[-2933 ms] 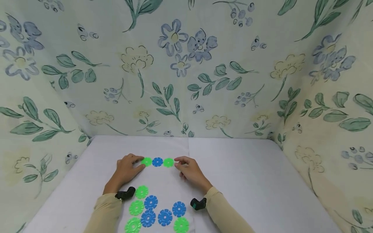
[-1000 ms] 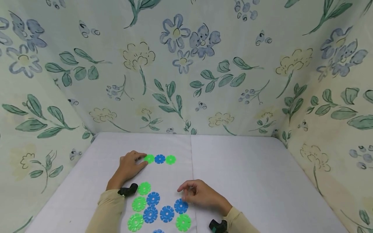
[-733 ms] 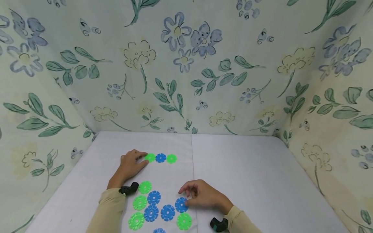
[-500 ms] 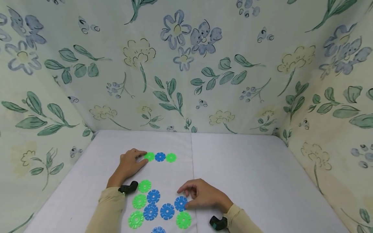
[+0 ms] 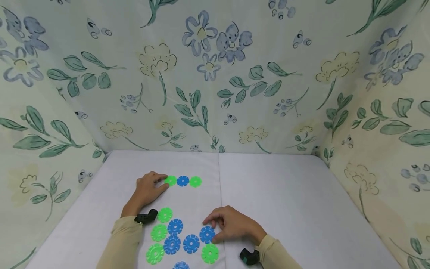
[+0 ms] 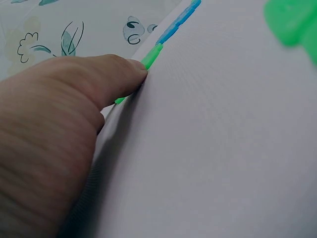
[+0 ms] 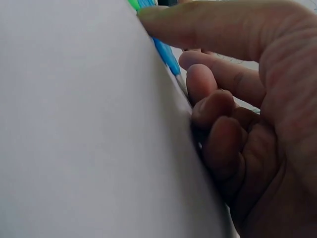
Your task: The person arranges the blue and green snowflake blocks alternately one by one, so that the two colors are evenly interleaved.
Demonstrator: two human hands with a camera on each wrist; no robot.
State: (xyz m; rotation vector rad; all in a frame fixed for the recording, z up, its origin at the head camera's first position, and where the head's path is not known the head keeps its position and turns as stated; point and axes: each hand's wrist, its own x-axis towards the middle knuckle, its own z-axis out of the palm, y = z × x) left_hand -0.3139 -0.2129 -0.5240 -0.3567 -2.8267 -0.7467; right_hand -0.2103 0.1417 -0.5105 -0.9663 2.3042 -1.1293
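A row of three notched plastic discs lies flat toward the far side: a green disc, a blue disc and another green disc. My left hand holds the row's left green disc between thumb and index finger. Nearer me, my right hand has thumb and index finger at the edges of a separate blue disc, with its other fingers curled underneath. In the right wrist view the thumb lies against that blue disc. Just below it rests a green disc.
Several loose discs lie in front, including a green disc, a blue disc and another blue disc. A white cloth covers the table. Floral curtains hang behind and at both sides.
My right hand has left the right end of the row and come nearer me, to the loose blue disc, its thumb and index finger closing in on it. My left hand stays at the green disc.
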